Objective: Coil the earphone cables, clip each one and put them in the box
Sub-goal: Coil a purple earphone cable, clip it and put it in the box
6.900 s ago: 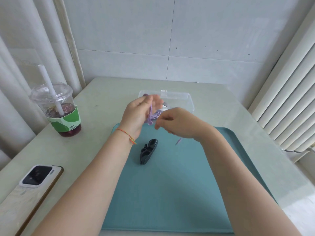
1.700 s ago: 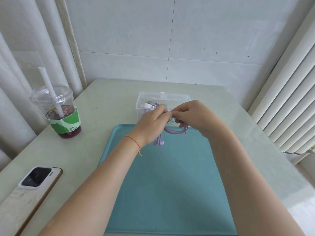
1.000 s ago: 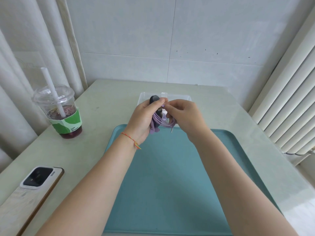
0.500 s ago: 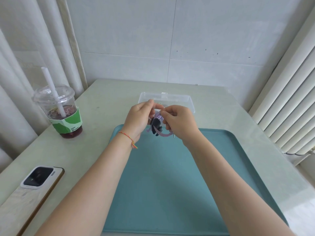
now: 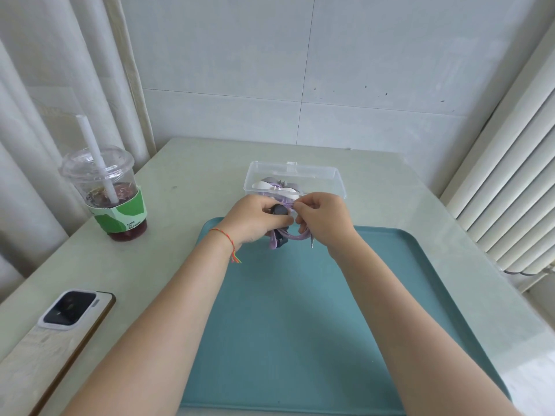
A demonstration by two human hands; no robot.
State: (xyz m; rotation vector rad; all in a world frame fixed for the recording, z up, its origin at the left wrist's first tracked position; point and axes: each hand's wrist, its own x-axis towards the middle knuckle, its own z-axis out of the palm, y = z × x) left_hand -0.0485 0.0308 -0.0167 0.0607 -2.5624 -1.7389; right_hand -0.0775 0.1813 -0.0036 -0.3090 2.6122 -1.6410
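head | left hand (image 5: 255, 219) gripping dark clip (image 5: 279, 211), right hand (image 5: 322, 219) pinching purple earphone cable (image 5: 295, 235) between them | both hovering over teal tray (image 5: 300, 325) before clear box (image 5: 294, 178) | pale surface (image 5: 186, 187), tiled wall (image 5: 300, 55)

2 hands (image 5: 255, 219) (image 5: 322, 219) – 1 box (image 5: 338, 178), 1 clip (image 5: 279, 211), 1 tray (image 5: 300, 325), 1 cup (image 5: 115, 199), 1 phone (image 5: 70, 310)

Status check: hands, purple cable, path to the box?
Left hand grips dark clip; right hand pinches coiled purple cable. Both above tray. Clear box just beyond, open, nothing between.
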